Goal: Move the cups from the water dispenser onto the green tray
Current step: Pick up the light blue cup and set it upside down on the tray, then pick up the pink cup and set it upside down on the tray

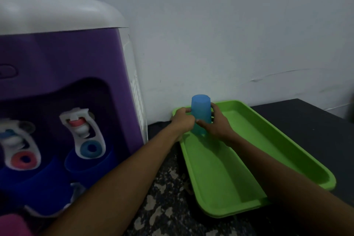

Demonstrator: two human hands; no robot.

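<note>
Left of the tray, the dispenser stood against the wall, and two dark blue cups sat under its taps, well apart from the tray; a pink thing at the bottom corner was too blurred to name. Your left hand reached over the tray's near-left rim and closed its fingers on the left side of the light blue cup. That cup stood mouth down over the tray's far-left corner, with its closed base uppermost. I could not tell whether its rim already touched the tray floor, as your hands hid it. Your right hand pinched the cup's other side, thumb low in front and fingers wrapped behind.

To finish this step well, you needed to lower the cup straight until the whole rim sat flat on the tray floor, and only then let go. Keeping it tight in that far-left corner looked wise, since it left the long bare stretch toward you free for the cups at the dispenser. A tilted release risked the light cup tipping against the tray wall.
</note>
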